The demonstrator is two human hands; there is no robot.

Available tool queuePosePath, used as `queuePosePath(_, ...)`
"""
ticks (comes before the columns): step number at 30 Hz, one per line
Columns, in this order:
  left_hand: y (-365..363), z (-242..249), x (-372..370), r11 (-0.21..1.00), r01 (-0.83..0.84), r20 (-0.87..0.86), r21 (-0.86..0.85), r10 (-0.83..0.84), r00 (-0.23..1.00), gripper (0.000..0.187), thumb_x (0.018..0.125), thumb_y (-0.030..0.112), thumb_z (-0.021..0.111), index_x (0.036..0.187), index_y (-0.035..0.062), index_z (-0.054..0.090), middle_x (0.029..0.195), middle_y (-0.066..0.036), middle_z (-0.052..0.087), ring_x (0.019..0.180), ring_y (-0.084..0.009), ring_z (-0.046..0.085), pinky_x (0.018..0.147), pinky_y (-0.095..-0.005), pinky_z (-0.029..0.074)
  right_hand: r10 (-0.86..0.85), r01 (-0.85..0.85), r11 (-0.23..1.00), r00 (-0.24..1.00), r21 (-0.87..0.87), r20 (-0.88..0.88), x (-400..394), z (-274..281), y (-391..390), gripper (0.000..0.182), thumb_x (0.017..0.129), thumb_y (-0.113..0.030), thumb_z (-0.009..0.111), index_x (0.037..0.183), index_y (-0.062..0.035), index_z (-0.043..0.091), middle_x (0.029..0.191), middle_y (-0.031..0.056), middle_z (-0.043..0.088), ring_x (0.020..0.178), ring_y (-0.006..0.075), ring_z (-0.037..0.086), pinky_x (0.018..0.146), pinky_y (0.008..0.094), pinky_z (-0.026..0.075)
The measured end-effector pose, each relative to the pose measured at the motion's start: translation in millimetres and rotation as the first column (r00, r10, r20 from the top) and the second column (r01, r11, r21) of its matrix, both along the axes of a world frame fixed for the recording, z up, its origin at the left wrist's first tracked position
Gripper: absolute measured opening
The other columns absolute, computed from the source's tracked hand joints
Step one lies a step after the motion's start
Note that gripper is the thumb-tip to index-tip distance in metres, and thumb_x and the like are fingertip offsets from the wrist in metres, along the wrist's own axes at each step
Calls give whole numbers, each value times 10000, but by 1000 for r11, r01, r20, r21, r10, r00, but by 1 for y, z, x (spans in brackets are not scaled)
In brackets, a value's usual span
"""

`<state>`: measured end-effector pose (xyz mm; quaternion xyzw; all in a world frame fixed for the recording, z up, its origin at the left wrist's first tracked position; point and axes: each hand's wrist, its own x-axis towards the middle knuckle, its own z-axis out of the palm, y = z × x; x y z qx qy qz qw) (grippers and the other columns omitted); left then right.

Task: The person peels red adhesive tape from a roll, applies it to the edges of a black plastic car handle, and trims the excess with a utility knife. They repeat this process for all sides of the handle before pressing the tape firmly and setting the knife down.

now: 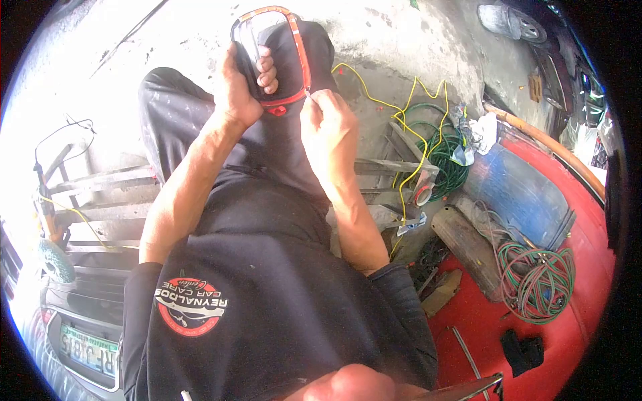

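A rounded, open frame (305, 59) with an orange-red strip along its edge is held up over the wearer's dark trousers. It looks like a trim ring or bezel; its exact kind is not clear. My left hand (235, 93) is closed around the frame's dark left side, fingers curled through the opening. At the lower right corner, my right hand (330, 127) is closed in a pinch against the orange-red edge. Something small and pale shows at its fingertips, too small to name. A short red flap (277, 111) hangs from the frame's bottom edge.
A slatted wooden bench (100, 212) lies beneath the wearer. To the right are a yellow cord (425, 150), a coiled green hose (449, 164), a red surface (558, 354) bearing coiled thin hoses (537, 284), and a blue panel (511, 194). A polisher (52, 230) stands left, near a car's licence plate (87, 347).
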<state>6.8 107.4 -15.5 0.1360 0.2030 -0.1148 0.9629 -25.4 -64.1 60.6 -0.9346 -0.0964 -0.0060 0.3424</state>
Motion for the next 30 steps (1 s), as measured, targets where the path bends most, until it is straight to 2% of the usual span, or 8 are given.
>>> queuePosePath(6, -4, 9, 0, 1000, -3, -71, 3, 3, 997, 572, 1057, 511, 287, 993, 29, 588, 729, -10, 477, 581, -135, 412, 539, -292, 351, 160, -117, 879, 986, -463, 54, -16, 8, 7, 161, 893, -124, 589, 1024, -33, 566, 924, 130, 550, 698, 296, 639, 581, 401, 539)
queuePosePath(10, -3, 5, -1, 1000, 0, -61, -27, -2, 998, 578, 1058, 512, 274, 991, 31, 586, 732, -12, 481, 585, -141, 413, 544, -300, 352, 203, -95, 870, 963, -484, 175, -16, 9, 5, 159, 876, -65, 654, 1020, -26, 599, 912, 140, 567, 668, 315, 642, 561, 414, 516)
queuePosePath(16, -5, 2, -3, 999, -17, -52, -33, 15, 999, 579, 1060, 518, 264, 998, 34, 574, 739, -17, 484, 590, -142, 409, 549, -299, 353, 70, 5, 953, 969, -303, 238, -24, -11, -7, 131, 947, -93, 658, 1046, -25, 605, 882, 144, 602, 680, 327, 647, 580, 431, 521)
queuePosePath(17, -5, 0, -3, 998, -16, -48, -61, 13, 999, 579, 1060, 519, 263, 999, 34, 574, 741, -17, 484, 591, -142, 410, 551, -299, 353, 22, 34, 956, 982, -291, 186, -26, -7, -7, 107, 955, -88, 649, 1032, -25, 608, 880, 137, 637, 705, 307, 668, 598, 400, 533)
queuePosePath(20, -8, 3, -4, 999, -22, -57, -24, 20, 998, 588, 1058, 531, 263, 997, 37, 576, 744, -19, 486, 595, -146, 415, 557, -302, 355, -151, 149, 988, 986, 42, 68, -25, -17, -5, 115, 938, -78, 671, 1016, -23, 606, 879, 133, 672, 731, 267, 686, 637, 368, 544)
queuePosePath(23, -13, 13, -6, 998, -50, -78, 35, 53, 996, 603, 1054, 551, 266, 999, 40, 579, 748, -22, 488, 598, -154, 421, 565, -309, 360, -190, 202, 965, 978, 164, -86, -16, -7, -3, 139, 919, -82, 694, 1009, -25, 605, 880, 132, 696, 752, 231, 684, 673, 355, 545)
queuePosePath(26, -16, 21, -10, 995, -78, -75, 57, 82, 994, 616, 1049, 570, 271, 997, 42, 584, 743, -25, 493, 597, -163, 430, 570, -316, 365, -165, 159, 974, 986, 160, 28, -5, -2, 4, 127, 894, -29, 681, 938, -29, 562, 790, 126, 623, 657, 276, 650, 625, 390, 522)
queuePosePath(30, -18, 26, -11, 994, -85, -48, 70, 89, 995, 628, 1048, 579, 272, 980, 44, 592, 730, -32, 505, 591, -171, 443, 570, -320, 368, -204, 210, 963, 978, 166, -54, -1, -5, 8, 136, 887, -35, 683, 930, -19, 555, 762, 141, 632, 653, 295, 659, 624, 399, 525)
